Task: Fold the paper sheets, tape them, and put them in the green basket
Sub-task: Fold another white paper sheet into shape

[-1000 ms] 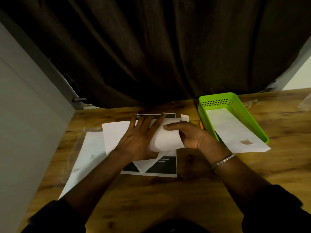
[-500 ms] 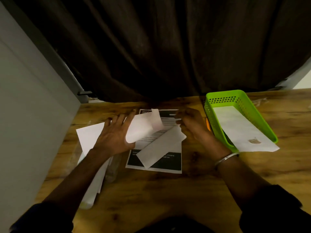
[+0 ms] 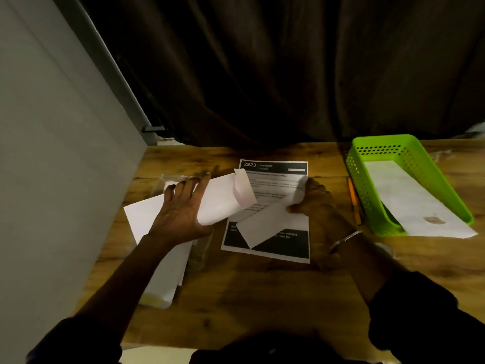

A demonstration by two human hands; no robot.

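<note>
My left hand [image 3: 183,208] lies on a loosely curled white sheet [image 3: 223,200], fingers straight and spread over it. A small pale flap stands up at the sheet's right end. My right hand [image 3: 315,200] pinches the upper right end of a folded white strip [image 3: 265,227], which lies slantwise across a printed sheet [image 3: 275,177] with a black header and footer. The green basket [image 3: 380,143] stands at the right, and a folded white paper [image 3: 409,198] rests in it, sticking out over its near rim.
A stack of white sheets [image 3: 165,279] beside a clear plastic sleeve lies under my left forearm by the grey wall. An orange pencil [image 3: 353,200] lies between the printed sheet and the basket. A dark curtain hangs behind the wooden table [image 3: 262,298].
My left hand has drawn the curled sheet leftward off the printed sheet. My right hand let go of that sheet and now pinches the folded strip that was beneath it.
</note>
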